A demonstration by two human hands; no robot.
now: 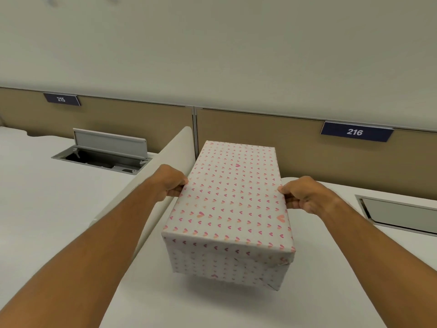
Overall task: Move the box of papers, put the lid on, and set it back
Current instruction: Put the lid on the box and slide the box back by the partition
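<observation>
A long box point(230, 261) wrapped in white paper with small pink hearts is held above the white desk point(319, 280), with a shadow under its near end. Its lid point(233, 197), in the same paper, sits on top and covers the opening, so the papers inside are hidden. My left hand point(171, 182) grips the left long edge at the lid. On the opposite side my right hand point(305, 195) grips the right long edge, thumb on top. Both arms reach forward from the bottom corners.
A curved beige divider point(163, 166) separates this desk from the left desk point(35, 185), close to the box's left side. An open cable hatch point(106, 150) is on the left desk, a closed one point(399, 214) at right. Tan partition panels point(260, 138) with signs 215 and 216 stand behind.
</observation>
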